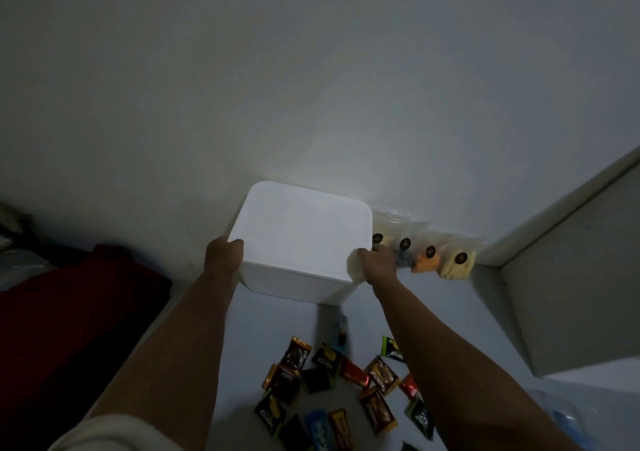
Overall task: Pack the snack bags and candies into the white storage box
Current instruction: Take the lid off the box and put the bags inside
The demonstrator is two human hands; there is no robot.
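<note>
Now both hands are on the white storage box (299, 239), lid on, standing against the wall: left hand (223, 255) curled round its near-left edge, right hand (377, 265) gripping its near-right corner. Clear snack bags (427, 255) line the wall just right of the box. Wrapped candies (346, 385) lie scattered nearer on the pale surface, between the forearms.

The storage box (298, 239) stands on the desk (485, 315) against the wall (311, 70). The snack bags (426, 250) line the wall just right of it. The candies (346, 388) lie scattered in front, between the person's forearms.
</note>
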